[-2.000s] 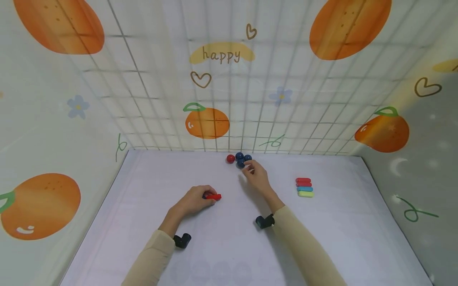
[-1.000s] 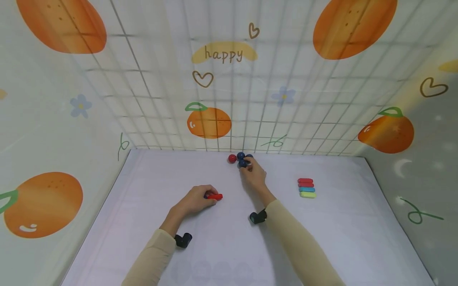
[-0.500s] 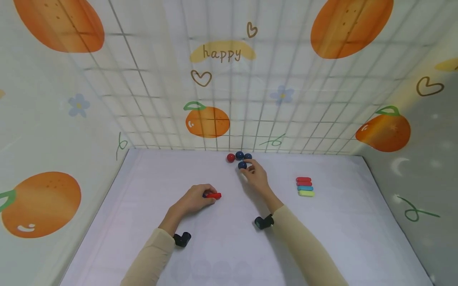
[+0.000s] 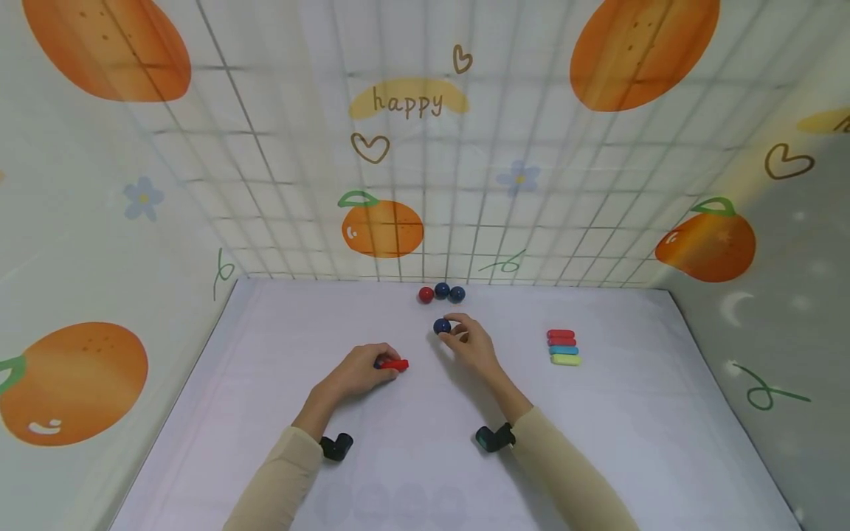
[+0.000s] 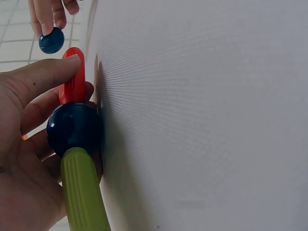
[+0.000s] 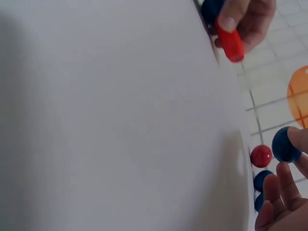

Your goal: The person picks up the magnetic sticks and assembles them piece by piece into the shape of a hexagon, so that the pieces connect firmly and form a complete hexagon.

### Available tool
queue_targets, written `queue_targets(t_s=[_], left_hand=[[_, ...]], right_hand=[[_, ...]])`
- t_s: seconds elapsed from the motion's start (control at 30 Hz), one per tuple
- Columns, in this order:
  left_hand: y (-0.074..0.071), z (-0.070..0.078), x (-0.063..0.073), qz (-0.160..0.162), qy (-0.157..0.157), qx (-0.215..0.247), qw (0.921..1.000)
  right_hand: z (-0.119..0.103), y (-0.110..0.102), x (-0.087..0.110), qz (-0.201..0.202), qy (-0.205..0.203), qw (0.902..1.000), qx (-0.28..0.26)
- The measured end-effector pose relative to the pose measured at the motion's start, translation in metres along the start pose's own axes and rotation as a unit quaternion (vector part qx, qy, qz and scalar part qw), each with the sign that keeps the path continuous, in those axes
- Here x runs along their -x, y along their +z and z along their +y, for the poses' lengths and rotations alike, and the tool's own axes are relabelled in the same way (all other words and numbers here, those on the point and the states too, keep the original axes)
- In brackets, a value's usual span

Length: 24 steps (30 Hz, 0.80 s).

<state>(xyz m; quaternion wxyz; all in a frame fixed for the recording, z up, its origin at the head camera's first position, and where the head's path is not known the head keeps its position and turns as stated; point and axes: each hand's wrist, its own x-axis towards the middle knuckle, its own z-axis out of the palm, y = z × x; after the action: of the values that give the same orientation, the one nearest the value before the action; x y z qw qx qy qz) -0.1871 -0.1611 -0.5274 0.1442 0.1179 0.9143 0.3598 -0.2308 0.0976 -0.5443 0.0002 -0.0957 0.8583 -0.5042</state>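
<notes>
In the head view my left hand (image 4: pixel 361 368) grips a red stick (image 4: pixel 395 365) low over the white table. The left wrist view shows the thumb pressing on that stick, which meets a glossy dark blue ball (image 5: pixel 74 129); a green stick (image 5: pixel 83 190) extends from the ball's other side. Between thumb and fingertips my right hand (image 4: pixel 473 345) pinches another dark blue ball (image 4: pixel 441 326), to the right of and beyond the red stick's free end. The right wrist view shows this pinched ball (image 6: pixel 286 144) in front of the ones at the back.
A red ball (image 4: pixel 426 295) and two dark blue balls (image 4: pixel 442 290) sit close together at the table's back edge. To the right lie several short sticks (image 4: pixel 563 351), side by side: red, red, blue and yellow-green. A fabric backdrop (image 4: pixel 299 184) printed with oranges encloses the table.
My right hand has taken one blue ball out of the back cluster and brought it nearer, slightly to the left. The left hand has kept its hold and place.
</notes>
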Motion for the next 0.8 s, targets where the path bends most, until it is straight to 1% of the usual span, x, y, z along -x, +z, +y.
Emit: queue_targets(t_s=[0.17,0.27,0.5,0.63,0.8], left_hand=[[0.001,-0.003,-0.001,-0.001,0.004,0.003,1.0],[0.001,-0.004,-0.002,0.0,0.006,0.004,1.0],[0.001,-0.002,-0.001,0.0,0.005,0.003,1.0],[0.001,-0.002,-0.001,0.002,0.007,0.001,1.0],[0.001,-0.002,-0.001,0.007,0.013,0.001,0.9999]], right_hand=[[-0.004,0.006,0.012,-0.025,-0.002,0.9997,-0.001],[-0.007,0.01,0.019,-0.041,0.008,0.9991,-0.006],[-0.008,0.019,0.03,-0.074,0.009,0.9972,-0.003],[-0.008,0.023,0.034,-0.088,0.008,0.9961,-0.001],[-0.01,0.027,0.037,-0.094,0.005,0.9955,0.008]])
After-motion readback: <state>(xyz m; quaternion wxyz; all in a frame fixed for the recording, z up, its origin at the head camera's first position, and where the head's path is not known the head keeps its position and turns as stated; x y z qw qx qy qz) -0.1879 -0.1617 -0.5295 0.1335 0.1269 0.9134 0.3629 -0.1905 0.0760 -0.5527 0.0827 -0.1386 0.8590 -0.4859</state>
